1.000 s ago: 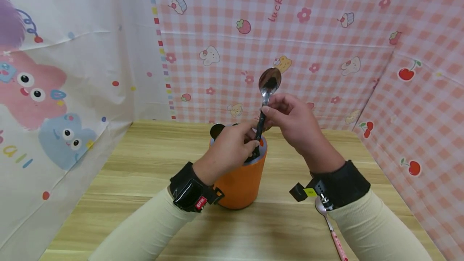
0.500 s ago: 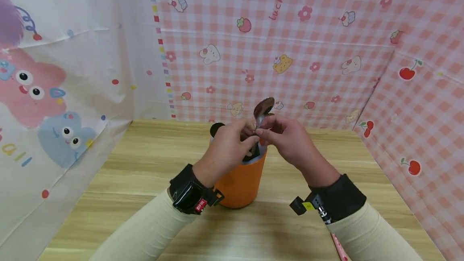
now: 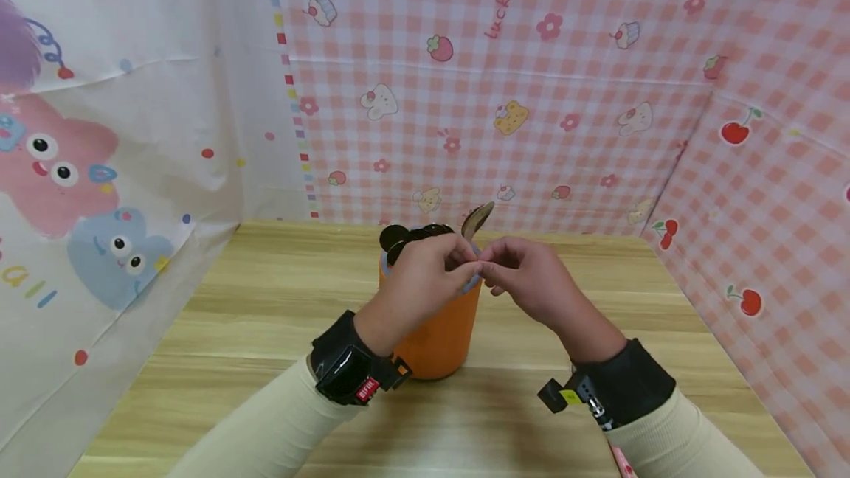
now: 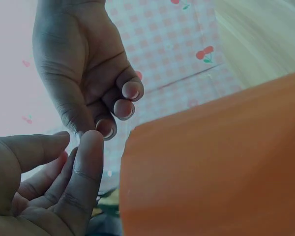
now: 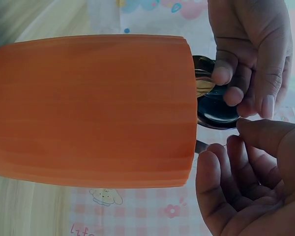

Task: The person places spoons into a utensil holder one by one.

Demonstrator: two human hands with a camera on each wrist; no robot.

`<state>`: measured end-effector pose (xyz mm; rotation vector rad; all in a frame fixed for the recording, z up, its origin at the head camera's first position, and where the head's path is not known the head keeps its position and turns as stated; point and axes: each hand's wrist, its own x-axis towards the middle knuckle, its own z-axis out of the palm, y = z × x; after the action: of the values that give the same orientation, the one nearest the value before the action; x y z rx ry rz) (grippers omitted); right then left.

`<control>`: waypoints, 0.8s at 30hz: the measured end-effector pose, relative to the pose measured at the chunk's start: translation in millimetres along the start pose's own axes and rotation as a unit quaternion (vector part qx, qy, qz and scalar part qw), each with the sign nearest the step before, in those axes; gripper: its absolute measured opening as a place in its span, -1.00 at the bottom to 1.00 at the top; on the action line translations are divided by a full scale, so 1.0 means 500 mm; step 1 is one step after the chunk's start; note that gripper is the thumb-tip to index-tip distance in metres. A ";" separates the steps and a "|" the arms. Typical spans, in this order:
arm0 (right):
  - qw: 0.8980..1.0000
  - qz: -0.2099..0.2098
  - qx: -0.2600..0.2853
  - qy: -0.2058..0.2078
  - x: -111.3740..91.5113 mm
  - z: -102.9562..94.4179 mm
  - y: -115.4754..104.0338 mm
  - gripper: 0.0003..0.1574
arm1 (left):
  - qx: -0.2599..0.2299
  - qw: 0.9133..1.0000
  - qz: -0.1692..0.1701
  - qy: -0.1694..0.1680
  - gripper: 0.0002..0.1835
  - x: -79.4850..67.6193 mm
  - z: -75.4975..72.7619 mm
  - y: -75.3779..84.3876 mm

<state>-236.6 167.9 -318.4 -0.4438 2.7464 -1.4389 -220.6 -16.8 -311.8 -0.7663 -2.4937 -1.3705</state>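
Note:
In the head view, an orange tapered container (image 3: 434,338) stands upright on the table, with several dark round-headed utensils (image 3: 412,238) sticking out of it. A metal spoon (image 3: 477,220) leans at its back right, bowl up; the hands hide its handle. My left hand (image 3: 428,271) is over the rim, and my right hand (image 3: 538,279) is just right of it. The tips of both hands meet in front of the spoon. In the left wrist view, the left hand (image 4: 54,182) has loosely bent fingers. In the right wrist view, the right hand (image 5: 255,182) shows nothing between its bent fingers.
A second spoon's pink patterned handle (image 3: 622,459) lies near the front edge, mostly under the right forearm. The wooden tabletop (image 3: 265,301) is bounded by a pink checked cloth (image 3: 412,109) behind and a white cartoon cloth (image 3: 166,109) at left.
The spoon has gone down into the container; its bowl dropped from high above to just over the rim. My right hand came down and left from its neck to the left fingertips.

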 end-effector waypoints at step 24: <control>0.999 0.049 -0.016 -0.011 -0.080 -0.029 0.094 -0.80 | 0.018 0.993 0.001 -0.120 -0.93 -0.018 0.106 -0.009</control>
<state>-211.8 214.8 -352.9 -0.3194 2.7356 -1.3617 -211.3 22.2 -347.7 -0.9786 -2.6878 -1.2978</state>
